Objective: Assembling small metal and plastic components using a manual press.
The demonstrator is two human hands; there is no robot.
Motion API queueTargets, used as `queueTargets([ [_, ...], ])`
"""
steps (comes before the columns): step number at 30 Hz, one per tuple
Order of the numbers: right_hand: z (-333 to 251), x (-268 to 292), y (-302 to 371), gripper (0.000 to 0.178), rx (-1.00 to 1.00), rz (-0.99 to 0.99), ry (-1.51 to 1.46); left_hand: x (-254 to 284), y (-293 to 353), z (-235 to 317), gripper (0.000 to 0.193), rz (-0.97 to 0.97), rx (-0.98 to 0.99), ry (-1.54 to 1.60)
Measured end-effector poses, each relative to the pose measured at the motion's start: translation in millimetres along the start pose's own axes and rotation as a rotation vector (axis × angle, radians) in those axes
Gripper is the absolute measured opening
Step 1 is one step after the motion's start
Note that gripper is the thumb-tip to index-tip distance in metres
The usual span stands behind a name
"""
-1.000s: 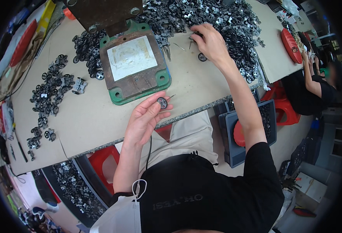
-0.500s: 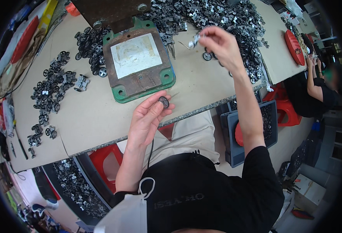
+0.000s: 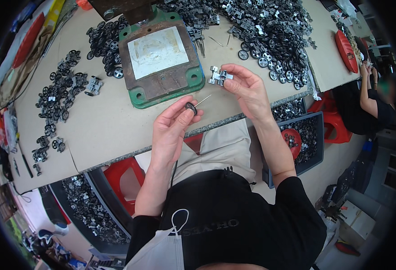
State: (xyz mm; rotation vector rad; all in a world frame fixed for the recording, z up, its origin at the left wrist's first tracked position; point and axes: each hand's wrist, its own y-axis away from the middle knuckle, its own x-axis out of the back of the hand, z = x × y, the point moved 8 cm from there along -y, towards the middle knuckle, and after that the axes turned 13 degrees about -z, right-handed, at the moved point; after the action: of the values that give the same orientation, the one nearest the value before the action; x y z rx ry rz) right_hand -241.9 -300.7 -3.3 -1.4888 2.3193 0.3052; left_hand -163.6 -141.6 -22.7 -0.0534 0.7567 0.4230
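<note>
Between the thumb and fingers of my left hand (image 3: 174, 123) is a small black toy wheel (image 3: 191, 107). A thin metal axle (image 3: 203, 100) sticks out of it toward the upper right. My right hand (image 3: 246, 90) pinches a small silver-grey toy chassis (image 3: 219, 76), a little above and right of the axle tip, not touching it. Both hands are over the near part of the table, in front of a green and brown press base (image 3: 162, 87) with a white pad (image 3: 157, 56) on top.
Loose wheels (image 3: 274, 63) and a heap of grey chassis parts (image 3: 252, 20) lie at the back right. Wheeled chassis (image 3: 56, 105) are scattered at left. Below the table's speckled edge (image 3: 227, 120) stand part-filled crates (image 3: 319, 153). Another person (image 3: 369, 101) works at far right.
My right hand has come back from the parts heap toward my left hand, bringing the chassis. The axle in the left hand's wheel now points up and to the right.
</note>
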Motion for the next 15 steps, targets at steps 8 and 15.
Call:
queueTargets([
  [8,-2,-20,9,0.027,0.223,0.022,0.043,4,1,-1,0.031,0.036,-0.01,0.024],
  [15,-2,-27,9,0.027,0.201,0.016,0.06,4,0,-3,0.031,0.029,-0.021,0.035],
])
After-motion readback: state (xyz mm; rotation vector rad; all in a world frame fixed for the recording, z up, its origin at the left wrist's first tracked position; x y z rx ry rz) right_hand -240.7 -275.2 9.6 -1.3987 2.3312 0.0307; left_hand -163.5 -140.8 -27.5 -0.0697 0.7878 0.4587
